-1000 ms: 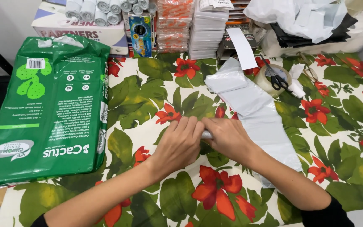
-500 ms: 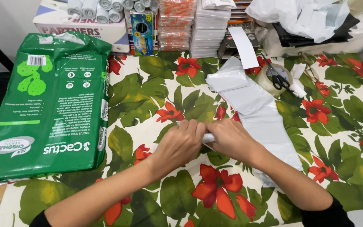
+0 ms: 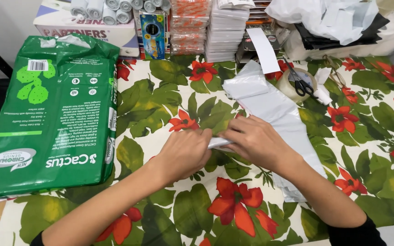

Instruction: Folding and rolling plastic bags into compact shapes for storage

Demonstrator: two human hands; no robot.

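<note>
Both hands are down in the middle of the bench, which has a floral cloth (image 3: 169, 105) with red flowers and green leaves over it. The left hand (image 3: 183, 152) and right hand (image 3: 254, 143) meet over a small rolled-up piece of grey plastic sheet (image 3: 219, 143), fingers of both curled around it and pinching it from either side (only a sliver of the roll shows between them). The roll sits at the near end of a long strip of flat grey plastic bags (image 3: 274, 111) that runs diagonally away toward the back right.

Left of all that lies a big green plastic pack (image 3: 46, 118), flat on the bench and well apart from the hands. Further back on the right there's a roll of clear tape (image 3: 292, 84) with black-handled scissors (image 3: 301, 82) resting on top of it. Along the back edge: a cardboard box (image 3: 85, 27) with small grey rolls (image 3: 96, 8) on top, and a stack of white packets (image 3: 226, 29).
</note>
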